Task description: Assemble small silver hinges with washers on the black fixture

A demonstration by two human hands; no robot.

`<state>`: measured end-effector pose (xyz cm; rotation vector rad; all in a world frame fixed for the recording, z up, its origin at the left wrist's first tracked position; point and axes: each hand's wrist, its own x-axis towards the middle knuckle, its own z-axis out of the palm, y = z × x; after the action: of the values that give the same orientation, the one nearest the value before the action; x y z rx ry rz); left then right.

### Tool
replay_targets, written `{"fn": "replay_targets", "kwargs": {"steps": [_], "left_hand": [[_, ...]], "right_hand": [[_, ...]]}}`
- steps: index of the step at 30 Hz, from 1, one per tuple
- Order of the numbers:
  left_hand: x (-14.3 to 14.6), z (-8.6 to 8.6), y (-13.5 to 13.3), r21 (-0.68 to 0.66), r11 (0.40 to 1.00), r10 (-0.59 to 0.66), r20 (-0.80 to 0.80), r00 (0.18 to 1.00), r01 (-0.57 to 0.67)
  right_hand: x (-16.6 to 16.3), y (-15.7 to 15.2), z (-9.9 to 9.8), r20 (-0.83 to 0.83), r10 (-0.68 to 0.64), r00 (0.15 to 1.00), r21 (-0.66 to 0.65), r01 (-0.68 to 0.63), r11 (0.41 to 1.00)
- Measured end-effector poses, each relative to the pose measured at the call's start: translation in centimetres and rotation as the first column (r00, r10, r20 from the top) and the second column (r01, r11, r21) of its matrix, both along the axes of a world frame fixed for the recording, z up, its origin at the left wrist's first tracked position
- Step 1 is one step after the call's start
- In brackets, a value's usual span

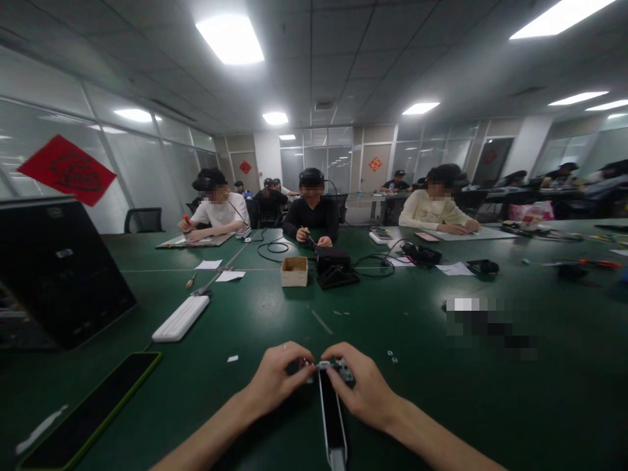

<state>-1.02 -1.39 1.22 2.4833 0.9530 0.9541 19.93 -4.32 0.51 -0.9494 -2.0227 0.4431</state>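
Observation:
Both hands meet over the table in front of me, at the top end of a long narrow device [333,412] with a pale rim and a dark face. My left hand [279,376] is closed, thumb and fingers pinched at a tiny part too small to name. My right hand [363,386] is closed round a small grey metallic part [346,370], its thumb beside the device's upper end. Fingers hide much of both parts. Two tiny pale pieces [392,356] lie right of my right hand, and a white scrap [232,358] lies left of my left hand.
On the left are a phone-like slab with a green edge [93,405], a white power strip [181,318] and a black computer case [63,268]. Farther off stand a small open box [294,271] and a black stand [337,268]. Several people sit across the green table [245,320].

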Motion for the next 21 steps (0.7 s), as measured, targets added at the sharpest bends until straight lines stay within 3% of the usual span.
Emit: {"fn": "replay_targets", "kwargs": {"steps": [3, 9, 21], "left_hand": [[-1.1, 0.5, 1.0, -0.058, 0.997, -0.050, -0.100, 0.994, 0.044], [-1.8, 0.7, 1.5, -0.153, 0.985, -0.103, -0.167, 0.981, 0.078], [-0.3, -0.5, 1.2, -0.212, 0.977, -0.029, -0.134, 0.991, 0.000]], "right_hand": [[1.9, 1.1, 0.2, 0.114, -0.054, 0.992, 0.025, 0.052, 0.998], [4.6, 2.1, 0.9, 0.399, 0.043, 0.916, -0.122, 0.007, 0.992], [3.9, 2.3, 0.0, 0.378, 0.070, 0.923, -0.198, 0.007, 0.980]]}}
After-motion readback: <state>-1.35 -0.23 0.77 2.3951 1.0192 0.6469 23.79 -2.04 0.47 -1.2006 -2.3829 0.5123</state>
